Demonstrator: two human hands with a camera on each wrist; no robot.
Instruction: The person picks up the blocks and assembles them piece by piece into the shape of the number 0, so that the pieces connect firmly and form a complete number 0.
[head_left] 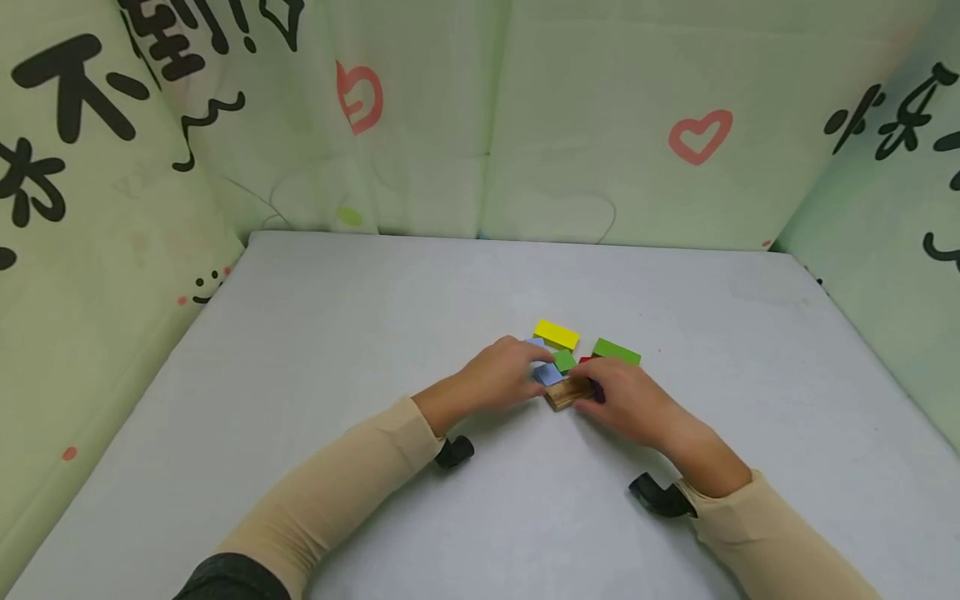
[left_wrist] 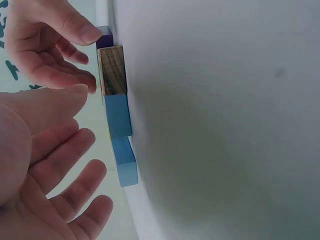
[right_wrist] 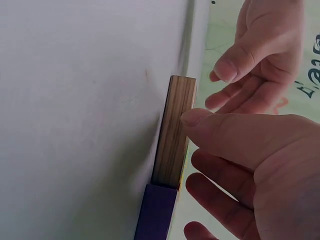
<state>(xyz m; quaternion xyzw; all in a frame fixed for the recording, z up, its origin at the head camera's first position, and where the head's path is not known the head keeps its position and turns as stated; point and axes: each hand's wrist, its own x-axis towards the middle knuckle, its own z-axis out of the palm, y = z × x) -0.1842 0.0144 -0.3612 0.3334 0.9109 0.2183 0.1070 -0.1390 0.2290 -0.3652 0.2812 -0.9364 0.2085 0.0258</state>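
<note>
White tabletop (head_left: 405, 317): left hand (head_left: 501, 375) at nine o'clock, right hand (head_left: 633, 400) at three, fingers loosely parted beside the wooden block (head_left: 564, 394); I judge it light, stiff, best pinched across its long sides.

Blocks (head_left: 556, 335) on table (head_left: 420, 292); cloth (head_left: 577, 175) behind, left, right.

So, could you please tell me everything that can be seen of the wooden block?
The wooden block is brown with darker grain, oblong and straight-edged. It lies on the white table, a long side facing the person. A blue block is close to its left end; a purple block seems to touch its right end. The right hand is over it, thumb at the upper edge; whether it touches, I cannot tell.
</note>
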